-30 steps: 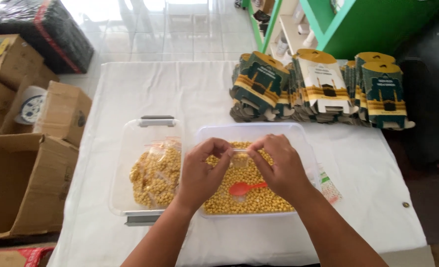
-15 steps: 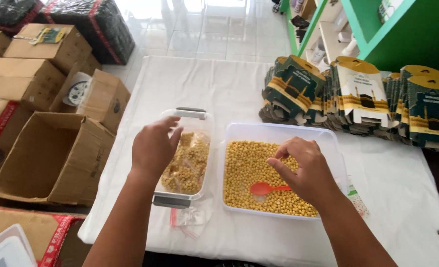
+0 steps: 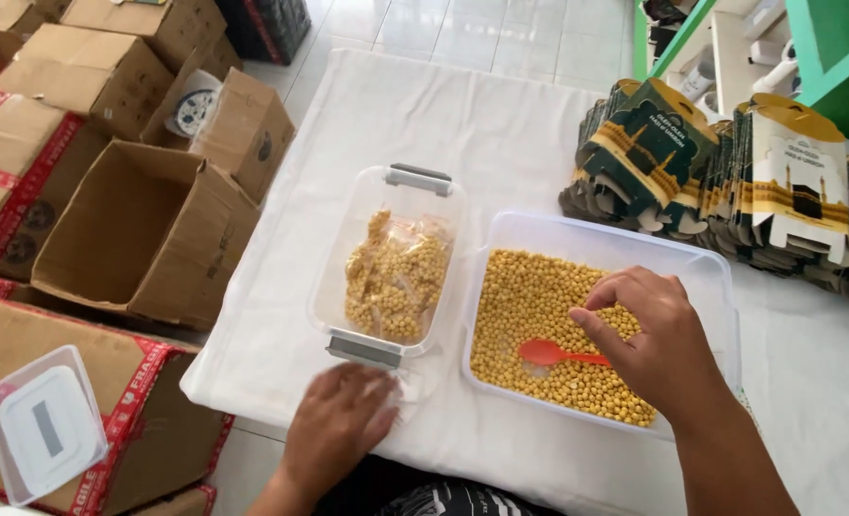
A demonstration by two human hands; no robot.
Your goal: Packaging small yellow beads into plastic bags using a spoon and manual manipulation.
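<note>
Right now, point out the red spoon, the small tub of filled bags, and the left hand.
red spoon (image 3: 542,353), head view, on its bowl.
small tub (image 3: 384,188), head view, on its far wall.
left hand (image 3: 338,427), head view, on its back.

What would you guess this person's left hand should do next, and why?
Probably pinch up one empty clear bag. The left hand lies flat on the bags at the table's near edge, just below the smaller tub of filled bags, while the right hand rests by the red spoon in the loose yellow beans.
</note>
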